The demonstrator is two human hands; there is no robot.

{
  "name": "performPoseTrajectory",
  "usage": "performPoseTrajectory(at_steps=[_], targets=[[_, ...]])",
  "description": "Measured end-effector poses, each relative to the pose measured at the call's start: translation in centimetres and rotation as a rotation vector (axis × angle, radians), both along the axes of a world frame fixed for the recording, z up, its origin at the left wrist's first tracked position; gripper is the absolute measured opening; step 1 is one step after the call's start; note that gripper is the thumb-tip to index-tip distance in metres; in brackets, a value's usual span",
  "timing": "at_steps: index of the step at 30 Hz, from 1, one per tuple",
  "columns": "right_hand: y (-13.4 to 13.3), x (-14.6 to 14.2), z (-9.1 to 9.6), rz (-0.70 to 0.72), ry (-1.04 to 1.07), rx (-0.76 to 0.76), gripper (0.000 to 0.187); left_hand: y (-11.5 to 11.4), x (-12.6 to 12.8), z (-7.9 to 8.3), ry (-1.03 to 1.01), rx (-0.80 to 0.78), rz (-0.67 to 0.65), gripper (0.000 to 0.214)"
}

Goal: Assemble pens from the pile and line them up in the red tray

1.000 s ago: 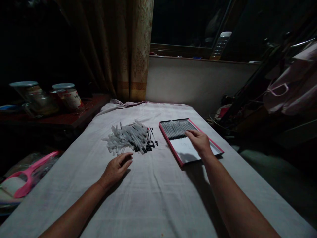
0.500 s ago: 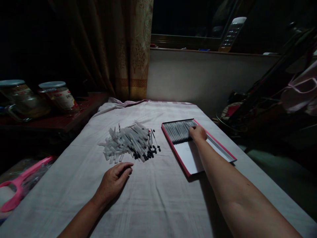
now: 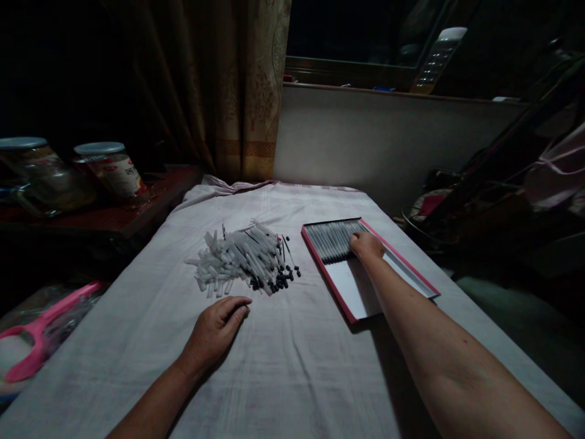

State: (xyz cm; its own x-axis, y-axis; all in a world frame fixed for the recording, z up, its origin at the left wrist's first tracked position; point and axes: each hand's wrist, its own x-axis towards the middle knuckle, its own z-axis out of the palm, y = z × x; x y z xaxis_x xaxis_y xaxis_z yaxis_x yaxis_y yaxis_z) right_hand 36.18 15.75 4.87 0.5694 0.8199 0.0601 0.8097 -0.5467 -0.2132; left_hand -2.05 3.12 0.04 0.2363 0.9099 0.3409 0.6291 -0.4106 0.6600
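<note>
My left hand [image 3: 214, 332] rests on the cloth just in front of a loose pile of clear plastic pen parts [image 3: 244, 253]. Its fingers are loosely curled, with the thumb apart and nothing visible between them. Small black caps [image 3: 278, 281] lie along the pile's right side. To the right is a shallow box with a pink rim [image 3: 326, 278]. A row of clear pens with black ends [image 3: 331, 239] fills its far part. My right hand [image 3: 368, 246] reaches into the box, fingers closed and turned down at the row's right end. What they pinch is hidden.
A white checked cloth [image 3: 256, 390] covers the table. Jars [image 3: 114, 174] and a glass mug [image 3: 43, 198] stand on a dark red table at left. Pink-handled scissors [image 3: 41, 329] lie low on the left. A bottle [image 3: 439, 58] stands on the windowsill.
The view has shifted slightly. My right hand stays at the right end of the pen row, and my left hand keeps its place before the pile.
</note>
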Motion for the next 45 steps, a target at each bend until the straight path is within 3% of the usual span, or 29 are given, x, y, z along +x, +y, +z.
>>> performPoseTrajectory(at_steps=[4, 9, 12, 16, 22, 26, 31, 35, 37, 41, 45], targets=[[-0.3, -2.2, 1.7, 0.146, -0.065, 0.054, 0.04, 0.0, 0.0, 0.0, -0.01, -0.009, -0.014, 0.024], [-0.7, -8.5, 3.2, 0.47, -0.082, 0.044, 0.037, 0.1, -0.1, 0.0, -0.02, -0.012, -0.026, 0.024], [-1.4, -12.4, 2.9, 0.646, -0.065, -0.085, 0.036, 0.1, 0.0, 0.0, -0.033, -0.019, -0.037, 0.023], [-2.1, -15.3, 2.0, 0.686, -0.058, -0.191, 0.032, 0.1, 0.0, 0.2, -0.045, -0.037, -0.057, 0.023], [-3.0, -15.0, 2.4, 0.566, -0.052, -0.225, 0.035, 0.2, -0.1, 0.1, -0.037, -0.05, -0.074, 0.023], [-5.5, -13.8, 2.6, 0.546, 0.029, -0.088, 0.031, -0.2, -0.2, 0.2, -0.017, 0.072, -0.081, 0.024], [-9.9, -14.5, 1.7, 0.874, 0.482, 0.056, 0.022, -1.3, 0.1, 1.2, 0.125, 0.443, -0.001, 0.034], [-10.1, -15.0, 1.5, 1.087, 0.687, -0.068, 0.021, -1.4, 0.1, 0.9, 0.276, 0.435, -0.057, 0.029], [-8.6, -14.8, 1.7, 1.039, 0.585, -0.111, 0.027, -1.2, 0.0, 0.3, 0.309, 0.402, -0.088, 0.025], [-4.6, -14.0, 1.6, 0.638, 0.058, -0.107, 0.033, -0.7, -0.1, -0.5, 0.298, 0.426, -0.018, 0.021], [-1.8, -14.4, 0.8, 0.524, -0.037, -0.189, 0.032, -0.6, -0.1, -0.4, 0.27, 0.372, 0.034, 0.018]])
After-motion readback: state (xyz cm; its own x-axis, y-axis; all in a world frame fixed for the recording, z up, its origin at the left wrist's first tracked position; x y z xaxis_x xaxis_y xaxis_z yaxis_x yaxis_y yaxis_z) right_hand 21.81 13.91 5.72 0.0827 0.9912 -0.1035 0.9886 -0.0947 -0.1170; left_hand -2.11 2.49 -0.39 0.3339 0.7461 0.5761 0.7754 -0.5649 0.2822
